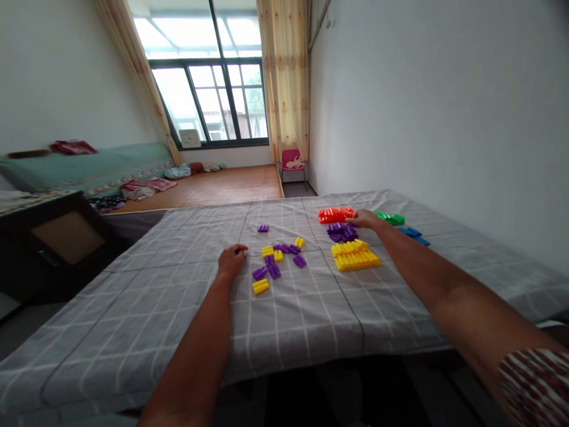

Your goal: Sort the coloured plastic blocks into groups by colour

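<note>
My left hand (232,260) rests on the checked cloth with its fingers loosely stretched to the right, holding nothing I can see. To its right lie loose plastic pieces, among them a yellow piece (261,286) and a purple piece (299,261). My right hand (366,219) reaches to the right end of the red pile (335,214), just above the purple pile (341,232). Its fingers are bent together, and what they pinch, if anything, is hidden. Nearer me sits a neatly stacked yellow pile (355,256).
Beyond my right wrist lie a green pile (391,218) and several blue pieces (414,236). A grey checked cloth (178,314) covers the table, which stands near the right wall. Farther off are a bed (231,185), a pink chair (293,160) and a dark cabinet (57,243).
</note>
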Tool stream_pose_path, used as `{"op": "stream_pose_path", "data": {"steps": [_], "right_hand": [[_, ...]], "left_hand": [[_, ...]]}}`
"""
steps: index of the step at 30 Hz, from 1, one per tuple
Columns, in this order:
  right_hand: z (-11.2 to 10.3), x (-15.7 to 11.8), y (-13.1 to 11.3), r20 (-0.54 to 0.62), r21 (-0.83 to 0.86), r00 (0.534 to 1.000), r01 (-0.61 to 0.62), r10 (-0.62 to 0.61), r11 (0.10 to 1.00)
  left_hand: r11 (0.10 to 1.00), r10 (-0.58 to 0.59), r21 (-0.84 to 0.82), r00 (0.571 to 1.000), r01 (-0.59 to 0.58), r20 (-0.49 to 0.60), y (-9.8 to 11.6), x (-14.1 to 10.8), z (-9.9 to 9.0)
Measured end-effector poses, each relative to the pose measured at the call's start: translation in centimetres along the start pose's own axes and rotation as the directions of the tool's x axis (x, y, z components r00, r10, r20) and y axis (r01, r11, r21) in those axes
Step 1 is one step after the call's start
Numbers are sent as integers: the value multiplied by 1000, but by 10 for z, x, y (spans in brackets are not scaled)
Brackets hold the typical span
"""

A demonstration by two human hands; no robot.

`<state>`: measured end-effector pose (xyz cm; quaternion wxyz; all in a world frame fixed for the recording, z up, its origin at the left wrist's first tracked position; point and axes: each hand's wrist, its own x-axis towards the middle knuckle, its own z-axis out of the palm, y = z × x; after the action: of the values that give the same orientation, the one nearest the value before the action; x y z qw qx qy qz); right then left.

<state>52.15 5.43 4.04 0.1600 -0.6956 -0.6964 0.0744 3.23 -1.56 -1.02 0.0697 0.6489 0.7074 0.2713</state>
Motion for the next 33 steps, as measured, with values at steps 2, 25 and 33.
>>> {"op": "stream_pose_path", "data": {"steps": [2,25,33], "right_hand": [[6,3,-2,36,-43,999,-5,7,999],[65,20,-184,34,-49,860,510,-508,859],[140,35,-283,128,-69,852,518,-508,852]], "left_hand": [[1000,1,-2,1000,-1,0,-1,0,0],[996,-31,-78,1000,31,-2,-2,1,9],[995,-9,-100,1000,10,9,-4,-1,8]]}}
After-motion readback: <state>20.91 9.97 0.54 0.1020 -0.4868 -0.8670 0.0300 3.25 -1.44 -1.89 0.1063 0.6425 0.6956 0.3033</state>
